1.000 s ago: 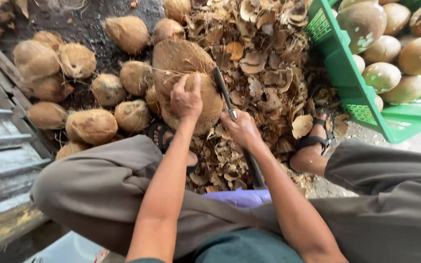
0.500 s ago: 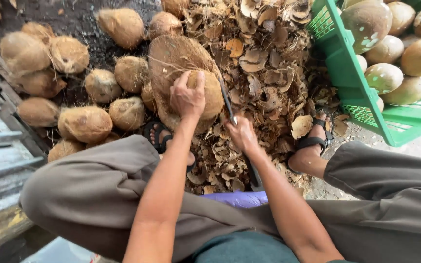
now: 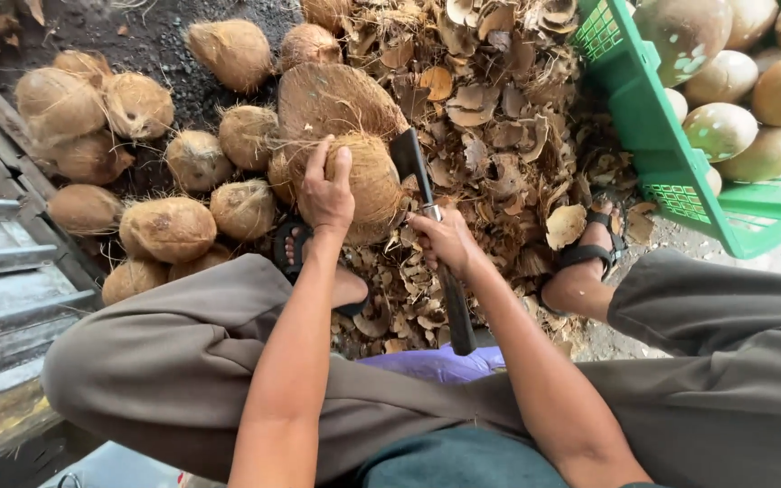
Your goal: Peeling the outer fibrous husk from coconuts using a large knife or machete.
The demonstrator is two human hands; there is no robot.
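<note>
My left hand (image 3: 325,192) grips a brown husked coconut (image 3: 371,181), steadying it just above my left foot. A larger husky coconut piece (image 3: 336,101) lies right behind it. My right hand (image 3: 445,239) is closed around the dark handle of a cleaver (image 3: 412,161). Its blade points up and away, beside the right side of the held coconut. Whether the blade touches the coconut I cannot tell.
Several hairy coconuts (image 3: 169,226) lie piled to the left on dark ground. A heap of dry shell chips (image 3: 499,108) spreads ahead. A green crate (image 3: 653,136) at the right holds peeled pale coconuts (image 3: 720,126). My sandalled right foot (image 3: 589,262) rests by the crate. Metal steps (image 3: 2,271) stand at the left.
The cleaver blade has swung up beside the coconut, and my left hand has turned the coconut slightly on the spot.
</note>
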